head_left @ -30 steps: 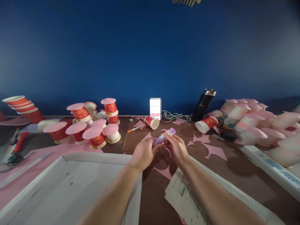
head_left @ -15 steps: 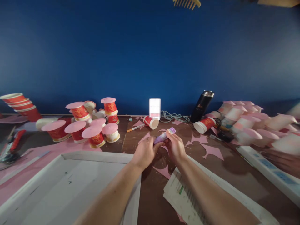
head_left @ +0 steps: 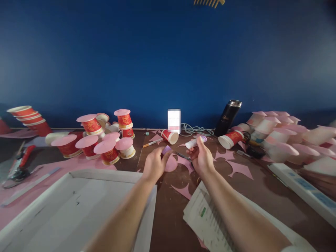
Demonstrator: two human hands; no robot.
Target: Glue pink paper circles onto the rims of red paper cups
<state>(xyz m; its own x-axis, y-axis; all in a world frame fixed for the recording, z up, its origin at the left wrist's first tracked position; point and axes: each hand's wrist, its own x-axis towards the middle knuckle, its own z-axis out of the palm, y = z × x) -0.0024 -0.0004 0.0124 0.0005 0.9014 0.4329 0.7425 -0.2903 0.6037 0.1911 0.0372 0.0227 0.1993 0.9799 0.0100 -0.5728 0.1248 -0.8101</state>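
Held between the fingers of my left hand [head_left: 154, 161] is a purple glue stick cap [head_left: 166, 150]. My right hand [head_left: 204, 158] grips the uncapped glue stick [head_left: 193, 142], its white end pointing left toward the cap. Below and between the hands lies a round pink paper disc [head_left: 171, 163] on the brown table, with pink offcuts beside it. A pair of scissors [head_left: 183, 155] shows partly by my right fingers. Just beyond the hands, a red and white paper cup [head_left: 170, 137] rests on its side.
Red cups topped with pink discs [head_left: 106, 148] crowd the left. More topped cups [head_left: 279, 134] pile up at right, near a black flask [head_left: 228, 117] and a white power strip [head_left: 301, 189]. A white tray [head_left: 105, 206] and printed paper [head_left: 202, 213] lie in front.
The cap has come off the glue stick. My left hand has moved left with the cap and my right hand right with the stick, uncovering the pink disc and scissors.
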